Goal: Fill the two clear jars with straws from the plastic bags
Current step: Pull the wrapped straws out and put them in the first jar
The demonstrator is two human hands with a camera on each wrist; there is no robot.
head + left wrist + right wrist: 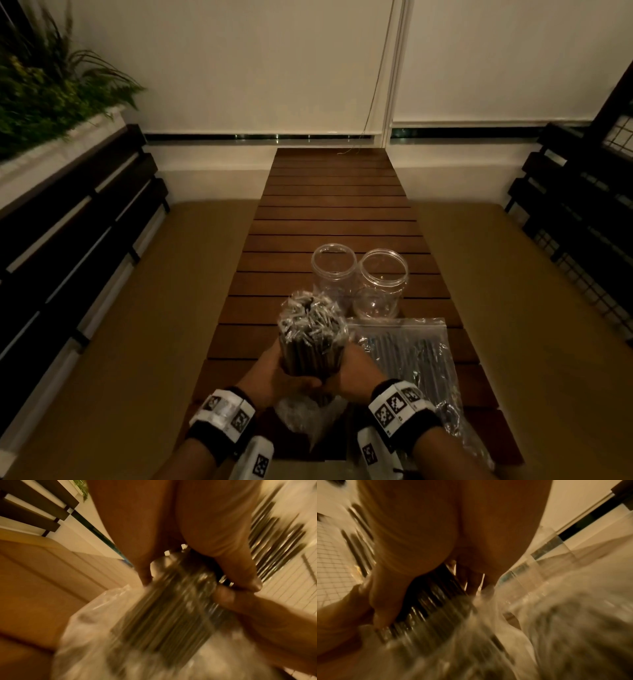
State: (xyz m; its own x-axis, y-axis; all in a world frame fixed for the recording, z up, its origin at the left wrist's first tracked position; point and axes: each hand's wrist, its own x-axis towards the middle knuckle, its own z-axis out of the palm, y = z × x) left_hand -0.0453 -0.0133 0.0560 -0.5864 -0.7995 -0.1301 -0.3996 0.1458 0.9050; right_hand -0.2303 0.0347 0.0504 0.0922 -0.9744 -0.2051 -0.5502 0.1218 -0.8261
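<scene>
A thick bundle of wrapped dark straws (310,337) stands upright over the near part of the slatted wooden table (337,209). My left hand (274,377) and right hand (354,371) both grip its lower half from either side. An emptied clear plastic bag (301,416) lies crumpled under the hands. Two clear jars stand open-mouthed just beyond: the left jar (334,270) and the right jar (383,279), both with nothing inside. A second zip bag of straws (409,356) lies flat to the right. Both wrist views are blurred; the straw bundle (171,615) (429,609) shows between the fingers.
Tan cushioned seating (130,325) flanks the table on both sides. Dark slatted backrests (68,233) run along the left and right. A planter with green foliage (44,85) sits at the upper left. The far half of the table holds only a thin cord end.
</scene>
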